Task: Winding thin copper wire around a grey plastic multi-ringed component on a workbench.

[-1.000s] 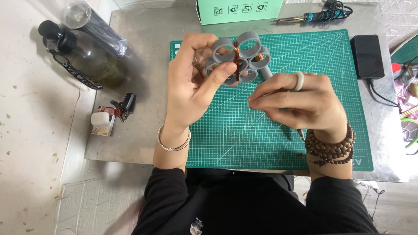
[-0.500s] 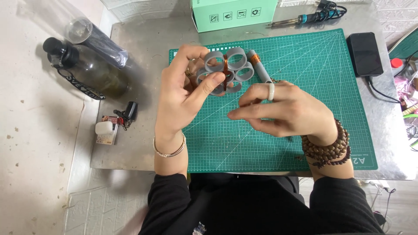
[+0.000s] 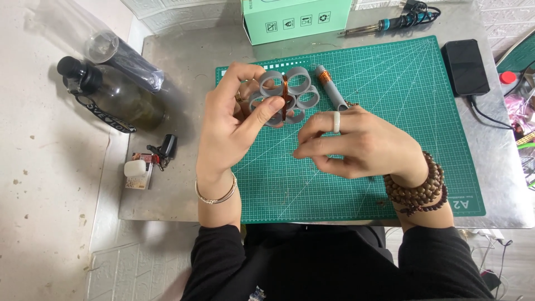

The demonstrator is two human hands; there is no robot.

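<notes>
My left hand [image 3: 234, 131] holds a grey cluster of short plastic rings [image 3: 284, 96] above the green cutting mat [image 3: 390, 184]. Copper wire is wound around the middle of the cluster. My right hand [image 3: 356, 145] is just right of it, fingers pinched together on what looks like a thin wire end, too fine to see clearly. A white ring sits on one finger and dark wooden bead bracelets circle that wrist. A grey tube with a copper coil [image 3: 331, 88] lies on the mat behind my right hand.
A mint-green box [image 3: 295, 19] and a soldering iron [image 3: 390, 23] lie at the back of the metal table [image 3: 178, 184]. A black power brick [image 3: 465, 66] is at the right. Two dark bottles [image 3: 120, 83] and a key bunch [image 3: 153, 159] are at the left.
My left hand has kept hold of the ring cluster. My right hand has pulled down and away from the cluster, toward me, uncovering the grey tube on the mat.
</notes>
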